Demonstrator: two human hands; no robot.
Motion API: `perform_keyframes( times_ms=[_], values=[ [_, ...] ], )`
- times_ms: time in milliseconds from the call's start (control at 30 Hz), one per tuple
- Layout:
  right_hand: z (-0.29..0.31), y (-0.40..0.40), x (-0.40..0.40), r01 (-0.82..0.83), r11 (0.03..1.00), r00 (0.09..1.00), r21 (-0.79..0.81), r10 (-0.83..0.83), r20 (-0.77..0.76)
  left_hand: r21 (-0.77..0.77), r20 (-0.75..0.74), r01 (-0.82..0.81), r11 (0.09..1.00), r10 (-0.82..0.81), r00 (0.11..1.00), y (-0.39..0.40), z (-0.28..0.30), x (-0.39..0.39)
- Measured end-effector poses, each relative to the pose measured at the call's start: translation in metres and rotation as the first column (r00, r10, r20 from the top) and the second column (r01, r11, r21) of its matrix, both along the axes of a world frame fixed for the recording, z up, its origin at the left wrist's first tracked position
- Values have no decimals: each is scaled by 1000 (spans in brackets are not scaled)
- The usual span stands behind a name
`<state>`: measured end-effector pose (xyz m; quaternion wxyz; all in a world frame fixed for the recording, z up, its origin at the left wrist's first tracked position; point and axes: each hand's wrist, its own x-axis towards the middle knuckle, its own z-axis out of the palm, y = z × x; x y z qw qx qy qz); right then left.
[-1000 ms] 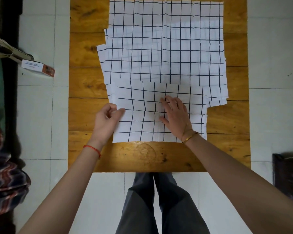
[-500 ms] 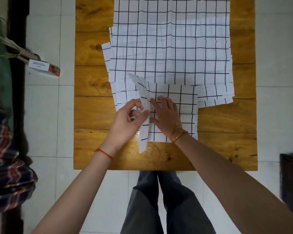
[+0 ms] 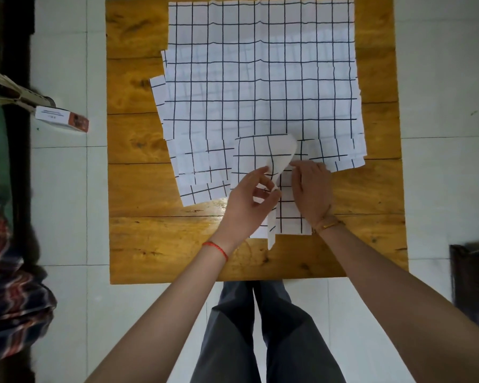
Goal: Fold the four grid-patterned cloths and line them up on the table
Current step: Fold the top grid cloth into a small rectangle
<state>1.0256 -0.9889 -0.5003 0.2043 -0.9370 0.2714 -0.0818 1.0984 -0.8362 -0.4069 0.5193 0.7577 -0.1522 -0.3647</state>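
Since a second ago, when the near cloth point(image 3: 260, 158) lay flat under both hands, its left side has been lifted and swung over to the right, so a curled flap now stands above the middle of it. The left hand point(image 3: 246, 200) pinches that raised edge between thumb and curled fingers. The right hand point(image 3: 311, 189) rests palm down with straight fingers on the part of the cloth lying flat, holding it against the table point(image 3: 138, 244). This cloth sits at the near middle of the table, its far edge overlapping the stack point(image 3: 260, 78) of unfolded cloths spread over the far half. A red string circles the left wrist, a gold bangle the right. On the floor to the left lies a small box point(image 3: 62, 118).
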Motion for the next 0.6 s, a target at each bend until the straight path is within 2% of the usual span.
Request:
perform_keyframes(
  times_ms=[133, 267, 433, 600],
  values=[
    [4, -13, -7, 151, 963, 987, 223, -159, 17, 51, 40, 24, 998, -26, 999, -16, -18, -10],
    [9, -13, -8, 256, 823, 948, 508, -317, 36, 92, 55, 91, 992, -97, 994, -25, -35, -17],
    [10, -14, -11, 287, 812, 940, 508, -341, 14, 178, 82, 158, 971, -174, 981, -26, -47, -20],
    [9, -17, -7, 303, 858, 949, 414, -313, -45, 231, 209, 55, 971, -105, 972, -9, -53, -8]
  ],
)
